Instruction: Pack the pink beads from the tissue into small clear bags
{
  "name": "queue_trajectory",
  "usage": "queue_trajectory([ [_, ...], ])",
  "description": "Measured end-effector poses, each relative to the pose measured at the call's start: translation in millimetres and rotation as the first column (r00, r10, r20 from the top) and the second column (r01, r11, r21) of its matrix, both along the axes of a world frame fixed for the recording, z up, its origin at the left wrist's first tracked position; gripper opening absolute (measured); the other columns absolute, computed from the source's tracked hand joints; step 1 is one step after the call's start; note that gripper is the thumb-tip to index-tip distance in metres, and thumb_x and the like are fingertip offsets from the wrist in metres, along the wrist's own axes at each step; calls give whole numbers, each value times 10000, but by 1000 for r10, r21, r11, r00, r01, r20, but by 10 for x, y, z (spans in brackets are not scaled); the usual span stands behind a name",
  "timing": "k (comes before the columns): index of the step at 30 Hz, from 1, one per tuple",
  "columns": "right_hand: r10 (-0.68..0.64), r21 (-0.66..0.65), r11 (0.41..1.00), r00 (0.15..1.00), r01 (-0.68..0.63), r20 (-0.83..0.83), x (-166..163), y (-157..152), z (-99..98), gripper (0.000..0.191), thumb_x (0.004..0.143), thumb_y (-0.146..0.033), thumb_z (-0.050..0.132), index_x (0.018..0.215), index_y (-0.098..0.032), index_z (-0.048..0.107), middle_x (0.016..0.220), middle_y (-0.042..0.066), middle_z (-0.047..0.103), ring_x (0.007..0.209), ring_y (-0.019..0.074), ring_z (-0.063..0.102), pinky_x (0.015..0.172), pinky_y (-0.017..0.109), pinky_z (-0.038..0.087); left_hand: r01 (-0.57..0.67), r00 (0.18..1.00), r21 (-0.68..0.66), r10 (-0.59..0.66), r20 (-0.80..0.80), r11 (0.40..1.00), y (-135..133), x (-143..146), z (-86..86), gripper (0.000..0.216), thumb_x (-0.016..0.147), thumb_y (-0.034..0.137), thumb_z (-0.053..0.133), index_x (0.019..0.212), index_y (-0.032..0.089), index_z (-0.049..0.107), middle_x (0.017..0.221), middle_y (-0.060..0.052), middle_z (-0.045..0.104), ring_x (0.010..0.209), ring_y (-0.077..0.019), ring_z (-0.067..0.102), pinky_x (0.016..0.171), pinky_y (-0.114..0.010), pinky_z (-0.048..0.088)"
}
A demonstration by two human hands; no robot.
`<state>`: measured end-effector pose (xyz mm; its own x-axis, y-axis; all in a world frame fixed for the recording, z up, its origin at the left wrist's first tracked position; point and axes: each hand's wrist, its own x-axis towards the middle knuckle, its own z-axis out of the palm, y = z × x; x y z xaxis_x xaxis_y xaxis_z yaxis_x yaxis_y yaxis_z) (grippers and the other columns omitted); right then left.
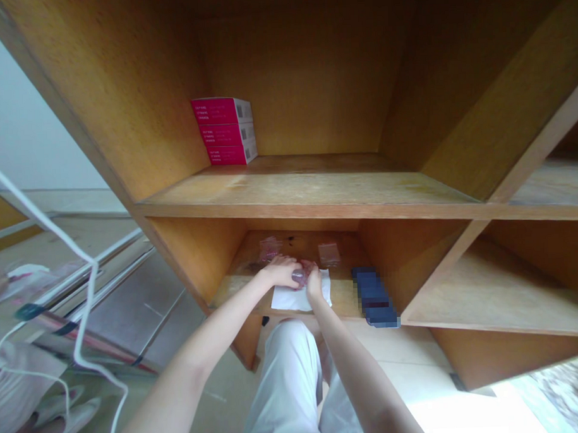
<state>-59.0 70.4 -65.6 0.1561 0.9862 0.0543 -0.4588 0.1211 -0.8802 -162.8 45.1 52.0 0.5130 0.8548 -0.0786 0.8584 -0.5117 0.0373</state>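
Note:
My left hand curls around a small, shiny pinkish-purple item, on the lower shelf. Pressed against the other side of it is my right hand, fingers bent inward; a reddish part shows between the fingertips. What exactly the item is, I cannot make out. Beneath both hands lies a white sheet, at the shelf's front. Behind my left hand are clear plastic bags with pinkish contents. Another clear small bag rests behind my right hand.
Three stacked pink-and-white boxes stand on the upper shelf. A blurred dark blue object lies at the lower shelf's right. A white cable hangs at left, near another person's feet. Wooden dividers bound the compartments.

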Motion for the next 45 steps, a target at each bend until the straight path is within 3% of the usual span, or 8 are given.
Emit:
queue_trajectory([
  [16, -4, -2, 1000, 999, 5, 47, -1, -14, 21, 329, 777, -340, 305, 733, -177, 588, 731, 32, 659, 723, 157, 598, 675, 276, 456, -40, 999, -14, 40, 1, 999, 34, -32, 63, 391, 535, 546, 607, 827, 288, 638, 849, -7, 649, 821, -215, 585, 705, -281, 422],
  [27, -71, 12, 998, 985, 70, 158, 11, -101, 78, 333, 787, -337, 297, 797, -178, 590, 805, 44, 656, 766, 166, 598, 698, 276, 444, -31, 999, -38, 32, 26, 999, 72, -45, -2, 333, 545, 518, 614, 774, 278, 643, 812, -1, 654, 798, -198, 587, 688, -261, 419],
  [33, -157, 75, 986, 977, 148, 141, 55, -154, 136, 322, 773, -282, 275, 853, -178, 569, 885, 51, 640, 836, 154, 581, 778, 285, 419, -84, 989, -35, 88, 120, 996, 26, -158, 57, 411, 586, 534, 587, 943, 333, 609, 943, 26, 637, 856, -188, 574, 710, -246, 407],
  [38, -175, 99, 982, 968, 159, 180, 75, -149, 106, 275, 741, -238, 312, 854, -196, 559, 909, 37, 624, 856, 151, 569, 802, 284, 401, -55, 987, -2, 55, 154, 998, 25, -225, 61, 420, 607, 544, 572, 962, 324, 608, 966, 21, 636, 859, -187, 573, 703, -240, 399],
  [45, -144, 42, 990, 956, 138, 255, 101, -162, 115, 252, 737, -219, 327, 852, -194, 549, 898, 44, 616, 849, 160, 556, 798, 285, 395, 14, 989, -57, -5, 145, 998, 99, -231, 80, 291, 642, 503, 559, 831, 301, 648, 833, 34, 664, 771, -162, 589, 658, -220, 384],
])
